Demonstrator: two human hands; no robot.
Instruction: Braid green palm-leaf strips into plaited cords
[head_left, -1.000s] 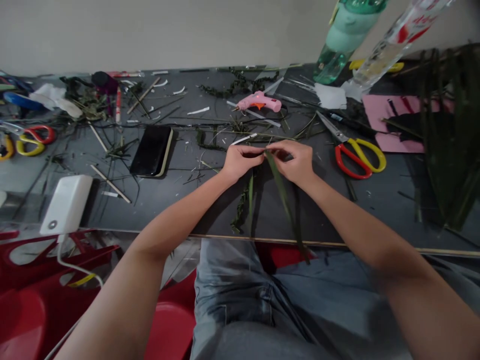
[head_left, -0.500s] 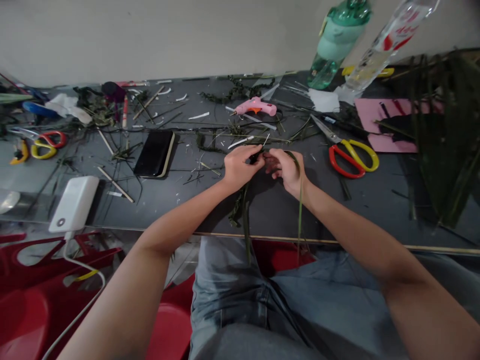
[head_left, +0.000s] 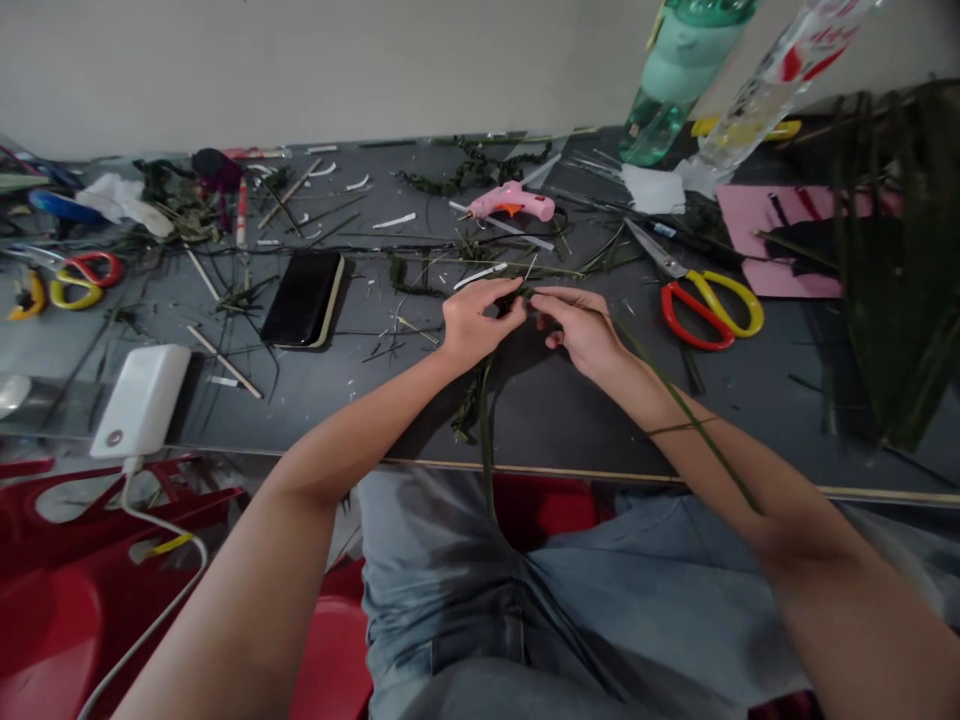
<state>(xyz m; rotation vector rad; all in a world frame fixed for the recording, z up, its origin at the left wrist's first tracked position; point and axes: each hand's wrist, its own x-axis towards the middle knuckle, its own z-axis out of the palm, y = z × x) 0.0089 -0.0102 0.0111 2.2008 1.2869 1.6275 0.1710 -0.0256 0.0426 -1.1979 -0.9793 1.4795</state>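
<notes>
- Because it spans the view from side to side, the dark worktop [head_left: 585, 420] comes first; leaf scraps and thin sticks are strewn over its far and left parts
- large dark leaf [head_left: 892, 340], at the right end; its upper part is split into strips
- green bottle [head_left: 682, 90] and clear bottle [head_left: 776, 90], side by side near the wall; both look tilted in this view
- scissors [head_left: 676, 270] with red and yellow handles, blades pointing away, right of the hands
- white power bank [head_left: 142, 400], a cable plugged in; dark phone [head_left: 302, 298] beyond it
- left hand [head_left: 482, 322], fingers nearly closed, thumb and forefinger pinching a small dark green piece [head_left: 524, 295]; right hand [head_left: 585, 328], fingers bent towards that same piece, though I cannot tell whether they grip it
- pink glue gun [head_left: 512, 202], lying beyond the hands
- green strip [head_left: 697, 423], slanting across the right forearm; hanging leaf strip [head_left: 486, 430], dangling below the left hand past the near edge, beside a crinkled length [head_left: 465, 405]
- thin pale rod [head_left: 531, 268], sticking up by the left fingertips; how it is held is too small to tell
</notes>
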